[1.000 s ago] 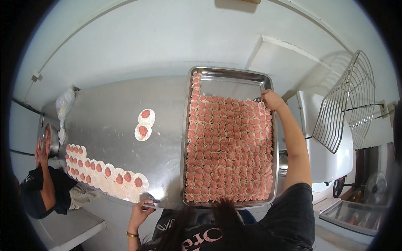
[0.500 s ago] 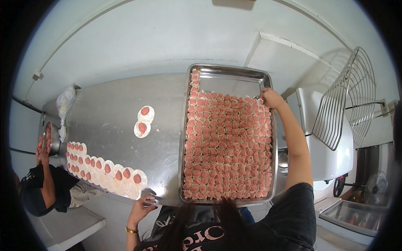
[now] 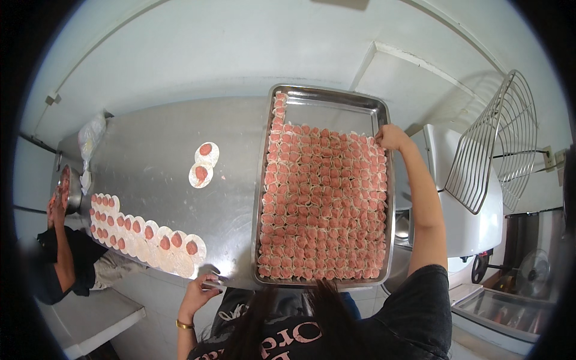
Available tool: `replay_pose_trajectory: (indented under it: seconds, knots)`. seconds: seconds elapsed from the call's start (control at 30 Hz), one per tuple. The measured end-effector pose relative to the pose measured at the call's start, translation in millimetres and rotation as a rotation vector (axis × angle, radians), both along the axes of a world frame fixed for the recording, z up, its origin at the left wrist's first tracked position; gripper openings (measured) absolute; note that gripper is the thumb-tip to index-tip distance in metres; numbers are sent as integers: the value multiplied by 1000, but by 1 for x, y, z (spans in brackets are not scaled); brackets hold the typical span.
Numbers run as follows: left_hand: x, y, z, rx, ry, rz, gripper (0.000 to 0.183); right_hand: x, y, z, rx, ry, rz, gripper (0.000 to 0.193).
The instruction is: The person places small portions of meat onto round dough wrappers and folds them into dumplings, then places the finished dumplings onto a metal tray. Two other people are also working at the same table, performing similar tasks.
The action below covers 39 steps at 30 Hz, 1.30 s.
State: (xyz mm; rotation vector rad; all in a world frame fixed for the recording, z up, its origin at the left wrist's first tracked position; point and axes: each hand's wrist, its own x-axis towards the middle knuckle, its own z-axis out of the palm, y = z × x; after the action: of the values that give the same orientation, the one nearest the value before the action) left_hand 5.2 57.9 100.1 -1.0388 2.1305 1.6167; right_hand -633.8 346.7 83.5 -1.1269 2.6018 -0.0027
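Note:
A large metal tray holds rows of open-topped dumplings with pink filling. My right hand reaches over the tray's right rim. Its fingers are closed beside the right end of the farthest full row, and what they hold is hidden. Low at the table's front edge, my left hand has bent fingers, apart from the thumb, with no object visible between them. Beyond it lie overlapping round wrappers, many topped with filling. Two more filled wrappers lie left of the tray.
At the far left, another person's hands are at a metal bowl of pink filling. A plastic bag lies behind it on the steel table. Wire racks lean over a white appliance on the right.
The whole view has shifted slightly. My right hand stays at the tray's right side with its fingers closed, a little lower against the rim. My left hand stays near the table edge.

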Motion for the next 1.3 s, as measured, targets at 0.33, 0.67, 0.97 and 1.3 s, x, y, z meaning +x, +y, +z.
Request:
replay_pose_trajectory:
  seconds: [0.33, 0.67, 0.97, 1.3]
  knots:
    - [5, 4, 3, 20, -36, 12, 35, -15, -6, -11, 65, 10, 26, 21]
    - [24, 0, -4, -25, -8, -25, 35, -32, -15, -32, 157, -33, -43, 23]
    - [50, -14, -7, 5, 16, 32, 38, -21, 1, -21, -74, -116, -194, 31]
    - [56, -31, -4, -71, 81, -72, 36, 36, -32, 45, -679, 21, -193, 35]
